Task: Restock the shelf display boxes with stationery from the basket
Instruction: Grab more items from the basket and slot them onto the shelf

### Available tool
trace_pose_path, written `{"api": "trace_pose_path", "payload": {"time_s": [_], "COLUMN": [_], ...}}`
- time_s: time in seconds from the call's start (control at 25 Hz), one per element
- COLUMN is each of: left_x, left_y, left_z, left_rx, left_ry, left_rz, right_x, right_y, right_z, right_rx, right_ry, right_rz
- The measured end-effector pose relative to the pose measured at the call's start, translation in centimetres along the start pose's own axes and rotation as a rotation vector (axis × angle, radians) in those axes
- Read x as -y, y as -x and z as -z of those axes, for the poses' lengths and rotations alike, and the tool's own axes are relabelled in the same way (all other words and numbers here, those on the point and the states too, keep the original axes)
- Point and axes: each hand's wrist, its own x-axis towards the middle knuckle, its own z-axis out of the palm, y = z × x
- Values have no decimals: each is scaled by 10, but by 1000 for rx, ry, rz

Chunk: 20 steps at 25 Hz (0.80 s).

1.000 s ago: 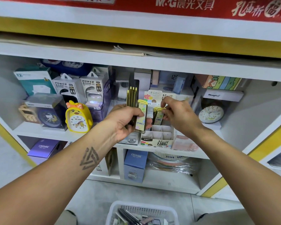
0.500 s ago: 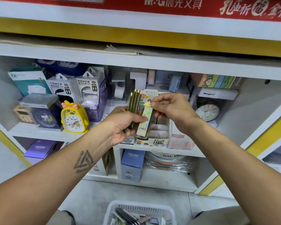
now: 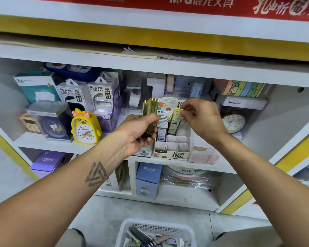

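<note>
The left hand (image 3: 141, 132) gripped a stack of slim yellow-green cases (image 3: 149, 111), fingers curled round its lower half, edges upright, just left of the display box (image 3: 173, 150) on the shelf (image 3: 103, 147). These cases looked light, stiff and smooth-sided, so a loose stack would likely slide apart; a firm clasp low across the flat faces seemed wise. To the right, the right hand (image 3: 200, 118) pinched one case (image 3: 175, 121) by its top end between thumb and fingers, its lower end entering a rear compartment of the box. Holding the cap end probably allowed a straight drop. The basket (image 3: 157, 227) sat on the floor below.
</note>
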Motion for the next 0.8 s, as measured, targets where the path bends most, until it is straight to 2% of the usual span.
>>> {"api": "trace_pose_path", "payload": {"time_s": [0.24, 0.32, 0.4, 0.48, 0.52, 0.56, 0.64, 0.68, 0.8], "left_x": [0, 1, 1, 2, 3, 4, 4, 5, 4], "left_y": [3, 3, 3, 4, 4, 4, 5, 6, 11], "left_z": [3, 4, 5, 4, 4, 3, 2, 1, 0], "left_rx": [52, 68, 85, 105, 116, 126, 146, 163, 224], "left_ry": [-23, -32, -50, -73, -85, -94, -112, -124, -134], "left_rz": [-31, -43, -58, -71, -76, -80, -87, -88, -79], "right_x": [-2, -3, -3, 0, 5, 12, 24, 29, 35], "right_y": [0, 1, 4, 5, 4, 3, 2, 1, 1], "right_z": [-4, -4, -7, -9, -9, -8, -8, -7, -4], "right_rx": [19, 70, 192, 197, 147, 104, 120, 146, 151], "right_ry": [54, 171, 358, 402, 299, 92, -393, -542, -677], "right_rz": [52, 86, 106, 84, 30, -71, -291, -348, -408]}}
